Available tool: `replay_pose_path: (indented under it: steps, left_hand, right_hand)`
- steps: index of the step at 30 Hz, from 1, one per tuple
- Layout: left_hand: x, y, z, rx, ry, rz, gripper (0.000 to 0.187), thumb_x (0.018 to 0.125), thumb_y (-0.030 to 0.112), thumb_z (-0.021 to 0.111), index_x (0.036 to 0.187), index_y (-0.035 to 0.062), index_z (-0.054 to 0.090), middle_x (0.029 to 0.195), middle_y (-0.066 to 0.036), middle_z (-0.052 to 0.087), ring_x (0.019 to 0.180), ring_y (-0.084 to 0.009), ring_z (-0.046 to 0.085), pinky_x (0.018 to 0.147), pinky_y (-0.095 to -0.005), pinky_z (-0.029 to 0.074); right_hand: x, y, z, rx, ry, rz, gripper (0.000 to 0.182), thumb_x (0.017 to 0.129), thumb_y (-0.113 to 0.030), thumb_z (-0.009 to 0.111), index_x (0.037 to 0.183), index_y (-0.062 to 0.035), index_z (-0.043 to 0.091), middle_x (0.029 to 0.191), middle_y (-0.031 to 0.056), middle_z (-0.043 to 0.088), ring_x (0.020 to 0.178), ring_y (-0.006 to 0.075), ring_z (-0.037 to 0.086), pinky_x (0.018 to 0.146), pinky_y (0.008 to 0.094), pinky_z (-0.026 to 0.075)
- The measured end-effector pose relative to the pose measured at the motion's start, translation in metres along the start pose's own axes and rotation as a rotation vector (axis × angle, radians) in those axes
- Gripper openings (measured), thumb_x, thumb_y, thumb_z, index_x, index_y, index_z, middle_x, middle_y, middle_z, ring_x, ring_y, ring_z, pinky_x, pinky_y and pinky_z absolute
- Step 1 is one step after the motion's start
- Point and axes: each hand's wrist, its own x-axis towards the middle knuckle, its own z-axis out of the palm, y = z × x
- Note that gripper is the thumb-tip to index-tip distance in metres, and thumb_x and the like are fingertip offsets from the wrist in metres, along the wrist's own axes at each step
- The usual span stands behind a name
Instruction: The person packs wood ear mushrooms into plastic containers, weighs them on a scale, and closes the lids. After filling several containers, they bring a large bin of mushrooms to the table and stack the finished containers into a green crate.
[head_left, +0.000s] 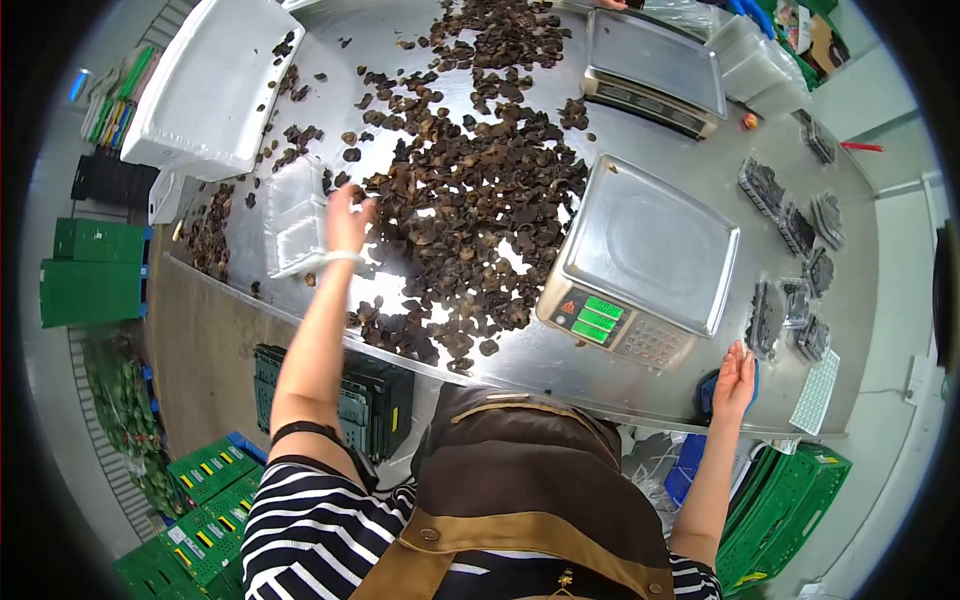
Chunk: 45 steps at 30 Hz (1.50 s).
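My left hand (348, 222) reaches over the steel table, between clear plastic trays (297, 222) and a loose pile of dark brown, mushroom-like pieces (470, 190). Its fingers are apart, and I see nothing held in them. Over at the table's front right, my right hand (736, 382) is turned palm up, fingers stretched and nothing on the palm. A blue object (709, 392) sits right beside it, partly hidden. Between the pile and the right hand stands a scale (655, 245) with a lit green display and a bare pan.
Another scale (655, 65) stands farther back. A white foam box (205, 85) is at the back left. Filled clear packs (765, 315) lie at the right, near a pale keyboard (815, 392). Clear tubs (757, 68) are stacked behind. Green crates (95, 265) stand on the floor.
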Motion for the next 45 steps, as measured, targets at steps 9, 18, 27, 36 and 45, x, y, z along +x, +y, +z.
replay_pose_path:
  steps: [9, 18, 27, 36, 45]
  left_hand:
    - [-0.034, -0.19, -0.098, 0.802, -0.497, 0.063, 0.016, 0.077, 0.012, 0.07, 0.092, 0.0071, 0.064, 0.092, -0.013, 0.067, 0.089, -0.0334, 0.066, 0.081, -0.045, 0.05]
    - [-0.033, -0.108, -0.131, 0.396, 0.041, 0.344, 0.021, 0.075, 0.012, 0.072, 0.086, 0.0083, 0.054, 0.082, -0.01, 0.058, 0.08, -0.0331, 0.059, 0.068, -0.0437, 0.045]
    - [-0.082, 0.117, -0.081, -0.063, 0.147, 1.017, 0.027, 0.074, 0.012, 0.066, 0.101, 0.0099, 0.062, 0.104, -0.009, 0.061, 0.103, -0.0264, 0.059, 0.092, -0.044, 0.047]
    - [-0.123, -0.104, -0.083, 0.649, -0.628, -0.089, 0.079, 0.08, 0.066, 0.064, 0.129, 0.0056, 0.053, 0.113, -0.019, 0.061, 0.114, -0.036, 0.057, 0.093, -0.0492, 0.047]
    - [-0.166, -0.055, -0.048, 0.048, -0.685, -0.055, 0.097, 0.064, 0.046, 0.088, 0.138, 0.0076, 0.039, 0.127, -0.03, 0.046, 0.115, -0.0465, 0.053, 0.099, -0.0494, 0.046]
  right_hand:
    - [-0.069, 0.072, 0.124, -0.648, -0.285, 0.015, 0.022, 0.094, -0.008, 0.061, 0.115, -0.0041, 0.056, 0.096, 0.0093, 0.067, 0.078, 0.0148, 0.063, 0.071, 0.0264, 0.052]
    - [-0.146, 0.141, 0.27, -1.076, -0.93, -0.31, 0.02, 0.089, -0.002, 0.064, 0.109, -0.0023, 0.06, 0.096, 0.0103, 0.067, 0.08, 0.0192, 0.066, 0.074, 0.0296, 0.053]
    - [-0.204, 0.158, 0.389, -1.617, -1.163, -1.516, 0.012, 0.077, -0.012, 0.061, 0.087, -0.0048, 0.06, 0.082, 0.008, 0.056, 0.089, 0.0276, 0.056, 0.099, 0.048, 0.041]
    - [-0.057, 0.108, 0.268, -2.012, -0.674, -1.404, 0.029, 0.081, -0.014, 0.068, 0.106, -0.0038, 0.059, 0.095, 0.0115, 0.06, 0.096, 0.0308, 0.056, 0.088, 0.0448, 0.043]
    - [-0.141, 0.229, 0.262, -2.044, -1.359, -0.83, 0.072, 0.073, -0.022, 0.078, 0.136, -0.0041, 0.046, 0.134, 0.0131, 0.05, 0.116, 0.027, 0.052, 0.094, 0.0391, 0.05]
